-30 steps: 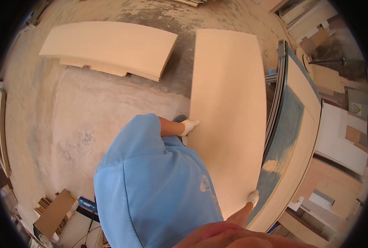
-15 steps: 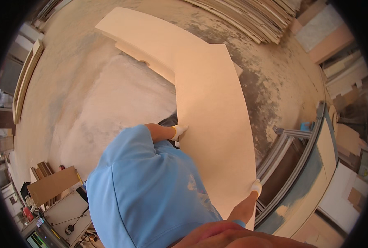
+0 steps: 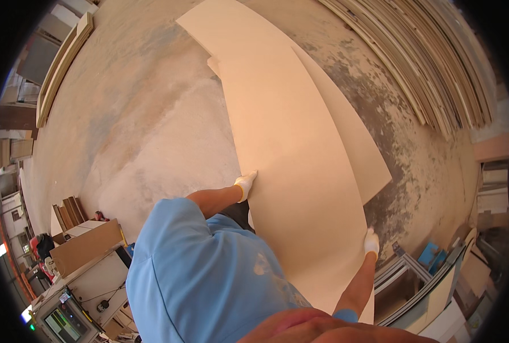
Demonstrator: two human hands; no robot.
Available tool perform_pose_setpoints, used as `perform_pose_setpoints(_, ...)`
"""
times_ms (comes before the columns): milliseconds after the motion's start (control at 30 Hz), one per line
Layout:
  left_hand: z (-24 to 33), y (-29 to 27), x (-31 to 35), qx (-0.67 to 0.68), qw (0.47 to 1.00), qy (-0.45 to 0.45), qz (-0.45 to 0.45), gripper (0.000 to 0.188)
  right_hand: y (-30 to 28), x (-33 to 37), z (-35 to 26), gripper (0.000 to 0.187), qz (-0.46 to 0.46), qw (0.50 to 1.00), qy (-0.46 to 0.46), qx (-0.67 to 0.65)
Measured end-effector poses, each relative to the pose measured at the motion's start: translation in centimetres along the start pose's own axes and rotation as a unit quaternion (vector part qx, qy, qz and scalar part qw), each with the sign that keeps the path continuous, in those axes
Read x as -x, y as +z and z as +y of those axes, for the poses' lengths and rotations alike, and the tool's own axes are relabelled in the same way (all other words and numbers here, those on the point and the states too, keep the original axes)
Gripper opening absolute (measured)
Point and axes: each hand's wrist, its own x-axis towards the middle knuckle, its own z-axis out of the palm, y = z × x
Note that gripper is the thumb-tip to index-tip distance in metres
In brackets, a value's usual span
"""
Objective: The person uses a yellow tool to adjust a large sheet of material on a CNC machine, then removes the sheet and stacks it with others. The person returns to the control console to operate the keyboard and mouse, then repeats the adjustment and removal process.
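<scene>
A long, pale tan board (image 3: 291,148) reaches from beside my body toward the far floor. My left hand (image 3: 245,185), in a white glove with a yellow cuff, grips its left edge, fingers on top. Gloved the same way, my right hand (image 3: 371,242) is closed round the right edge, nearer to me. Beneath the held board, a second pale board (image 3: 357,137) shows along the right side. A small corner of pale board (image 3: 213,66) sticks out on the left. My thumbs are hidden under the board or out of sight.
Stacked long boards (image 3: 409,57) lie at the far right. Curved wooden strips (image 3: 65,68) lean at the far left. A metal frame (image 3: 403,280) stands near my right side. At the lower left are a screen (image 3: 66,323) and a brown cardboard-coloured panel (image 3: 89,248).
My view has turned right. The held board has moved forward and now lies more nearly along the lower board, covering most of it. Both hands keep their grip.
</scene>
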Motion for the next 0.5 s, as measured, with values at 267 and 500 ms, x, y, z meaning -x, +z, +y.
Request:
perform_pose_setpoints(267,8.6,-1.2,-1.5,0.220,0.966,0.136,-0.021,0.078,-11.7,-1.7,-19.0,0.063,0.034,0.968,-0.236,0.074)
perform_pose_setpoints(500,28.3,-2.9,-3.6,0.230,0.955,0.171,0.073,0.070,-16.7,-4.4,-42.8,0.065,0.093,0.935,-0.320,0.121)
